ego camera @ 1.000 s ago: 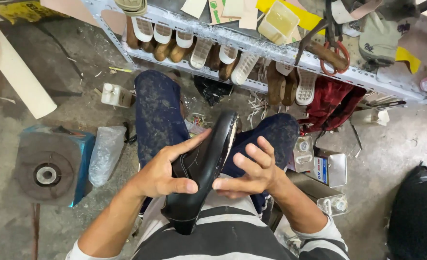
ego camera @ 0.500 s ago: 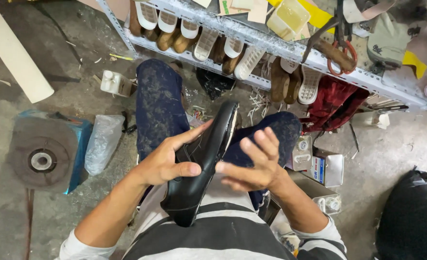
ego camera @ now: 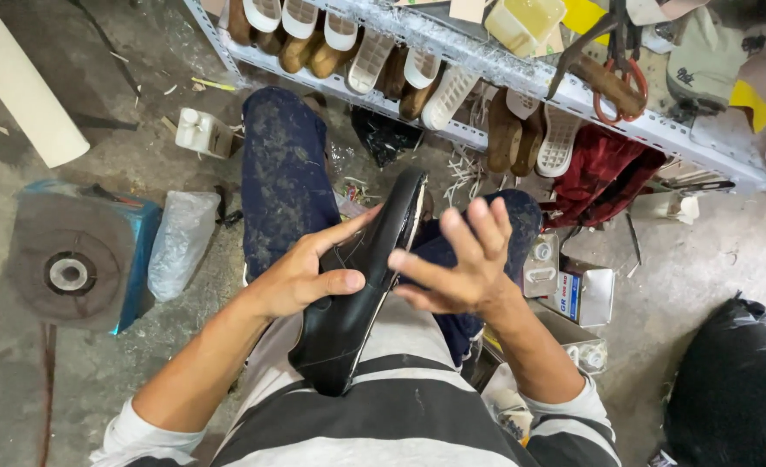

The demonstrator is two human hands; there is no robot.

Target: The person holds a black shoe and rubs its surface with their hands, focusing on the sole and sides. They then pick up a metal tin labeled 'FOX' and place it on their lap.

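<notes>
1. Head view, the setting: you sit over a stained grey concrete floor (ego camera: pixel 703 259). At the far side a white metal rack (ego camera: pixel 521 78) runs across, with shoe soles and lasts hung along it. On the near left lies a round dark disc (ego camera: pixel 67 259) on a blue base, with a clear plastic bag (ego camera: pixel 180 242) just to its right. A black sack (ego camera: pixel 737 389) sits at the near right, and small tins (ego camera: pixel 586 294) lie on the floor right of your knee.

2. Head view, the shoe: the black shoe (ego camera: pixel 357 294) stands on edge over your lap, between your knees. Its long axis runs from near, at your striped shirt (ego camera: pixel 400 415), to far and slightly right.

3. Head view, the hands: your left hand (ego camera: pixel 301 277) clasps the shoe's left flank, thumb laid across the upper, fingers stretched along it toward the far end. Your right hand (ego camera: pixel 461 264) is spread wide and grips nothing; its fingertips meet the shoe's right edge, near the pale sole rim.

4. Both hands flank the shoe, which lies directly between them; the left one carries it.
</notes>
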